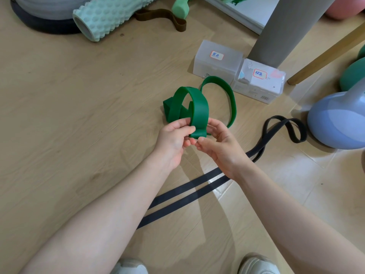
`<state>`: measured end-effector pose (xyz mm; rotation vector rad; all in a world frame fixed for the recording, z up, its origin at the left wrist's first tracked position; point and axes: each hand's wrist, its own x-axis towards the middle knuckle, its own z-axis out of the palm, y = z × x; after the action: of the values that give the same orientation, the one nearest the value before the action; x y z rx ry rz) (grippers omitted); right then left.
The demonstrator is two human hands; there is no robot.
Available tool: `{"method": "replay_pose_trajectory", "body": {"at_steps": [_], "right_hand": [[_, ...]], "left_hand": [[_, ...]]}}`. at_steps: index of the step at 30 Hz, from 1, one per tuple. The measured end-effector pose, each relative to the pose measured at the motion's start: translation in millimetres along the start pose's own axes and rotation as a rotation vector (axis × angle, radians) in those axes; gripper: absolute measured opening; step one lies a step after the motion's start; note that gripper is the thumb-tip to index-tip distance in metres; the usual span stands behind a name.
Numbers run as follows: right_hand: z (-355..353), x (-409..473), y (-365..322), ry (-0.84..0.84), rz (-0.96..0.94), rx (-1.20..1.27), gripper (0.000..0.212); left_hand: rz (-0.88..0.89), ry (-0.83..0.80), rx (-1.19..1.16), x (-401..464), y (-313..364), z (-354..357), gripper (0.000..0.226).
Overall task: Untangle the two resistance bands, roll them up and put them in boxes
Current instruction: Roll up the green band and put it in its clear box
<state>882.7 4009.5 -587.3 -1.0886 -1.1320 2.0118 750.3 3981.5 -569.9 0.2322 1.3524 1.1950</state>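
My right hand [219, 143] covers the near end of the green band [199, 109], so I cannot tell how it folds there. My forearms hide stretches of the black band [189, 192]. The far foam roller [110, 14] and right kettlebell [339, 123] run off the edge.

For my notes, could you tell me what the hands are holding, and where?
Both the left hand and the right hand pinch the green band at its folded near end; the black band lies untouched.
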Motion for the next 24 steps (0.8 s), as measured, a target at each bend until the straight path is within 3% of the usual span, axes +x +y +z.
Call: {"method": "replay_pose_trajectory", "body": {"at_steps": [6, 11, 16, 21, 24], "right_hand": [[9, 0, 1, 0.126, -0.030, -0.030, 0.021], [6, 3, -3, 0.186, 0.021, 0.037, 0.010], [11, 4, 9, 0.152, 0.113, 0.091, 0.016], [28, 13, 7, 0.310, 0.197, 0.391, 0.029], [39, 15, 2, 0.203, 0.160, 0.609, 0.028]], "left_hand": [[-0.066, -0.037, -0.102, 3, -6, 0, 0.027], [-0.013, -0.237, -0.105, 3, -8, -3, 0.027], [0.077, -0.149, 0.119, -1, -11, -5, 0.030], [0.184, -0.063, 0.234, -12, -10, 3, 0.010], [0.312, 0.037, 0.268, -13, -5, 12, 0.008]]}}
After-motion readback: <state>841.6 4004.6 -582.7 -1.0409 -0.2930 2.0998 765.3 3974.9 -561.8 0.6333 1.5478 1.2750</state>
